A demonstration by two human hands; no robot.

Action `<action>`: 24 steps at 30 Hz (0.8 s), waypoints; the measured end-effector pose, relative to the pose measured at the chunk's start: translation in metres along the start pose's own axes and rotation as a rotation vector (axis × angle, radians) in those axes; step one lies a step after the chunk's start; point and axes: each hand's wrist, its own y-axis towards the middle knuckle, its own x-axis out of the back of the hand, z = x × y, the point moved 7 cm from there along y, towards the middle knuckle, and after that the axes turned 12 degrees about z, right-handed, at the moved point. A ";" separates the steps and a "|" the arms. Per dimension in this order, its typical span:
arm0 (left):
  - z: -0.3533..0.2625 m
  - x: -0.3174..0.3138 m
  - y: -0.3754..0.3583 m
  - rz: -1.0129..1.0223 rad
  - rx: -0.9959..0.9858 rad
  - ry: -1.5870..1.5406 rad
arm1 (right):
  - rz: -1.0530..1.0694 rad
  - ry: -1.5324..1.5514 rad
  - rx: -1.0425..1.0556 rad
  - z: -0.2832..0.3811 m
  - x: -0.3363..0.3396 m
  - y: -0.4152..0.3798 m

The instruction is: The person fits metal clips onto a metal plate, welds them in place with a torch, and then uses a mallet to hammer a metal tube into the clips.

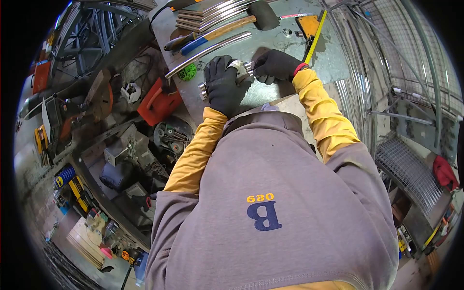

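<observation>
My left hand [224, 86], in a black glove, is wrapped over a shiny metal piece with ringed ends. One ringed end [203, 91] sticks out at the left of the glove, and the other ringed end [249, 68] shows at the right. The glove covers most of the middle. Beside that right end is my right hand [276, 66], also black-gloved, its fingers curled and closed. Its fingertips are at or very near the metal, and what they pinch is hidden. Both hands are over the metal worktable [309, 72].
A loose metal tube [212, 53], a black-headed mallet [265, 17], a bundle of tubes [212, 17] and a small metal ring [287, 33] lie beyond my hands. A yellow tape measure [316, 38] extends at the right. A red-orange container [159, 101] stands left of the table.
</observation>
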 end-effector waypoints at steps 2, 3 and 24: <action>0.001 -0.001 0.000 0.005 0.015 -0.009 | 0.012 -0.005 -0.036 0.018 -0.003 -0.018; 0.001 -0.001 -0.001 0.011 0.024 -0.017 | 0.018 -0.008 -0.070 0.025 -0.004 -0.022; 0.004 0.002 -0.010 -0.118 0.009 0.005 | 0.035 -0.081 0.132 0.021 -0.004 -0.010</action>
